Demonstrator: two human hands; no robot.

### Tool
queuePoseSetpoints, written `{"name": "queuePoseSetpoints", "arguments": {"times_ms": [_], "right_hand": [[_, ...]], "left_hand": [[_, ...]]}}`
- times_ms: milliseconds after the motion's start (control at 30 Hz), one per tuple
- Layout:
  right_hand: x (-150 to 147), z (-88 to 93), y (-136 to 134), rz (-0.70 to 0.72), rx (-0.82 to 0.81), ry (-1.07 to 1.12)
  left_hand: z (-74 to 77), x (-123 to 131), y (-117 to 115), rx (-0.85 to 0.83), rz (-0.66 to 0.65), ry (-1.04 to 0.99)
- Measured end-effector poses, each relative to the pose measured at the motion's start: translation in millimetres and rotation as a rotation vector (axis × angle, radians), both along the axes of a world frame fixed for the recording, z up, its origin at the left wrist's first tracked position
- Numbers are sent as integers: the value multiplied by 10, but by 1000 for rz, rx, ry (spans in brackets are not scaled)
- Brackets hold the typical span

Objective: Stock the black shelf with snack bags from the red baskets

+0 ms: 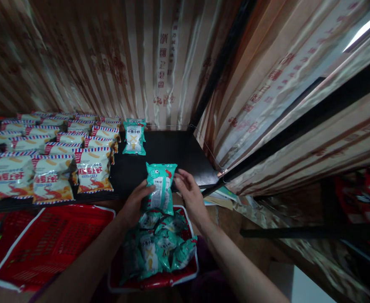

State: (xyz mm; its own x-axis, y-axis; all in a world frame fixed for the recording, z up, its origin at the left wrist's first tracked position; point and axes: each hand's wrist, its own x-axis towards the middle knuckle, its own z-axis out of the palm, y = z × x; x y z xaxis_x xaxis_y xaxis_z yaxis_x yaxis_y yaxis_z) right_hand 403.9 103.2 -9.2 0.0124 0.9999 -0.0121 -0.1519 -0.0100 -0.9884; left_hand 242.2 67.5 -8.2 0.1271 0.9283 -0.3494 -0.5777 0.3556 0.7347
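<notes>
A teal snack bag (160, 189) is held upright above a basket, in front of the shelf edge. My left hand (136, 202) grips its left side, with the thumb across the front. Beside the bag's right edge is my right hand (189, 191), fingers loosely curved and apart; whether the fingertips touch the bag I cannot tell. Below, a red basket with a white rim (193, 240) holds several more teal bags (150, 252). On the black shelf (172, 147), another teal bag (134, 138) stands upright with at least one more behind it.
Rows of white and orange snack bags (93, 170) fill the shelf's left part. A second red basket (55, 244) sits below them. Pleated curtains (109, 63) hang behind and to the right, with a dark slanted bar (286, 130) crossing the right side.
</notes>
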Motion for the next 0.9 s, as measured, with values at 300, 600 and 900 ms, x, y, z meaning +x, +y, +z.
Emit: {"name": "queuePoseSetpoints", "arguments": {"times_ms": [300, 600, 900], "right_hand": [[159, 89, 108, 162, -56, -196], [134, 85, 94, 245, -74, -274], [75, 8, 95, 97, -83, -268]], "left_hand": [[-53, -36, -54, 49, -175, 227], [-35, -122, -92, 132, -409, 423], [-47, -91, -106, 203, -423, 382]]}}
